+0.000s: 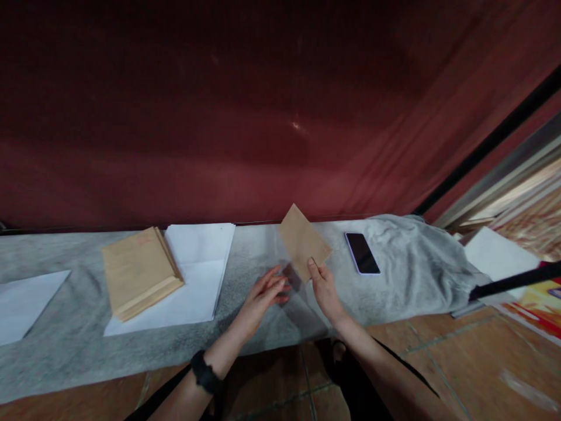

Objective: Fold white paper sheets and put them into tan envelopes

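A small brown paper envelope [302, 240] is pinched at its near corner by my right hand [323, 287], thumb on top. It is held tilted over the grey cloth. My left hand [265, 292] hovers just left of it, fingers apart and slightly curled, with nothing in them. Farther left, a stack of brown envelopes [140, 269] lies partly on top of white paper sheets [204, 263].
The grey cloth [245, 245] covers a long low surface against a dark red wall [263, 146]. A phone [362, 254] lies right of my hands. Another white sheet [30, 301] is at far left. Black bars [517, 280] and printed material [543, 304] stand at the right.
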The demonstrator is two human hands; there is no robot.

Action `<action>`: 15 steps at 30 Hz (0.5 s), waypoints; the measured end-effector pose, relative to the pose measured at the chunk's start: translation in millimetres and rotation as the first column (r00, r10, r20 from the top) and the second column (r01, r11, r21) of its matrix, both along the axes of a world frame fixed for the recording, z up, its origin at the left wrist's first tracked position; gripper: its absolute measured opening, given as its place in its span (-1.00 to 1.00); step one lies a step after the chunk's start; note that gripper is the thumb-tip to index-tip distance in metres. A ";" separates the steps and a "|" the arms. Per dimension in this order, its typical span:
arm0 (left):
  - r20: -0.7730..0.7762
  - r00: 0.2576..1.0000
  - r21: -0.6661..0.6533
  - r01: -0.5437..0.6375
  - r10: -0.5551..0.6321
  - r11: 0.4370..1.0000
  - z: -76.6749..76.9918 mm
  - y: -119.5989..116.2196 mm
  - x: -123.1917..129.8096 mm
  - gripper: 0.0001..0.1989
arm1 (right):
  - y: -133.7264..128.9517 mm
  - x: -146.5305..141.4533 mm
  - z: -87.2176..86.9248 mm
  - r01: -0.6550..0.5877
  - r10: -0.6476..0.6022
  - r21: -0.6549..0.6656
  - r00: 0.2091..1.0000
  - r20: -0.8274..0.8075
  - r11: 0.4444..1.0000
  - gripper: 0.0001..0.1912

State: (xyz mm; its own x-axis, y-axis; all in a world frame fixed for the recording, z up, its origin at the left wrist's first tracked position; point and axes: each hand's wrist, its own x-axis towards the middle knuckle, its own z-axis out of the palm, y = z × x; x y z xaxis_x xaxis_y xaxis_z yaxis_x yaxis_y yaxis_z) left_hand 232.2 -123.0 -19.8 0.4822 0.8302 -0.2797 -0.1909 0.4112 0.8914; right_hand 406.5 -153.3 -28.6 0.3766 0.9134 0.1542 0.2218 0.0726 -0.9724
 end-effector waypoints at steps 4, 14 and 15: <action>0.056 0.998 -0.180 0.051 -0.042 0.982 -7.3 -6.0 7.2 -0.28 | -2.8 -27.4 -13.8 -0.058 0.031 -0.059 0.920 -0.391 0.997 -0.32; -0.013 0.996 -0.089 -0.084 0.084 0.992 -5.7 -1.2 6.9 -0.13 | -9.4 -28.5 -53.3 -0.131 0.105 -0.109 0.970 -0.217 0.985 -0.37; -0.063 0.995 -0.037 -0.079 0.077 0.996 -7.4 0.8 4.5 -0.09 | -9.7 -20.2 -57.1 -0.111 0.088 -0.108 0.975 -0.203 0.988 -0.38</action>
State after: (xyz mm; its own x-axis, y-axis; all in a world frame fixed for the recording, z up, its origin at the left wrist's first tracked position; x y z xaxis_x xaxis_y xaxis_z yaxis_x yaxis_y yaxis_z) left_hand 236.7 -122.2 -27.1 0.3972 0.8524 -0.3401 -0.1696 0.4324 0.8856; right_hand 386.3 -163.0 -85.7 0.2950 0.9552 -0.0246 0.0226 -0.0327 -0.9992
